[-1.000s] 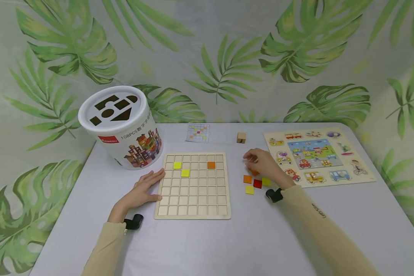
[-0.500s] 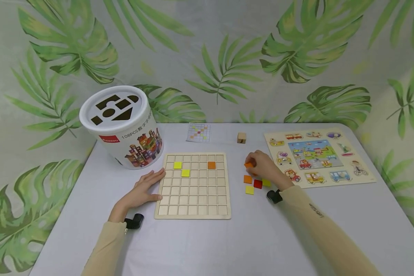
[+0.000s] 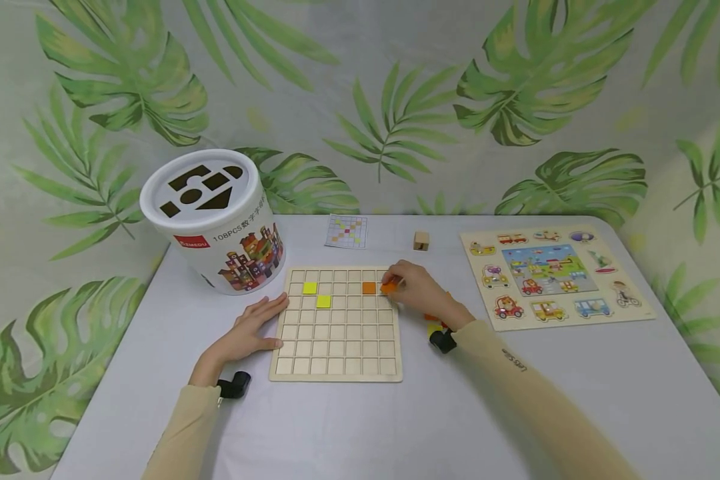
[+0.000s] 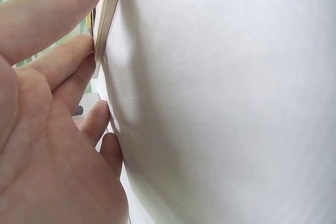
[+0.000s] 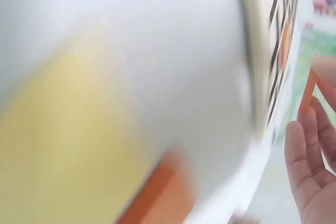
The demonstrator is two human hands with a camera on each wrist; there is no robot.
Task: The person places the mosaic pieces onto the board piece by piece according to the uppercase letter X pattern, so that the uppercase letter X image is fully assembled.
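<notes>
A wooden grid board [image 3: 336, 332] lies flat on the white table. Two yellow tiles [image 3: 323, 302] and one orange tile [image 3: 369, 288] sit in its upper cells. My left hand [image 3: 240, 339] rests at the board's left edge with its fingers extended; in the left wrist view, fingertips [image 4: 84, 45] meet the board's side. Over the board's upper right edge, my right hand [image 3: 419, 288] pinches a second orange tile [image 5: 308, 92] between thumb and fingers. Loose tiles [image 3: 435, 329] lie right of the board, partly hidden beneath the right forearm.
At the back left stands a white bucket [image 3: 216, 233] with shaped holes in its lid. Behind the board lie a small pattern card [image 3: 346, 231] and a wooden cube [image 3: 421, 241]. A picture puzzle board [image 3: 486, 313] is at the right.
My right hand has picked up an orange tile from the loose pile and carried it left to the board's upper right edge. The left hand stays in place.
</notes>
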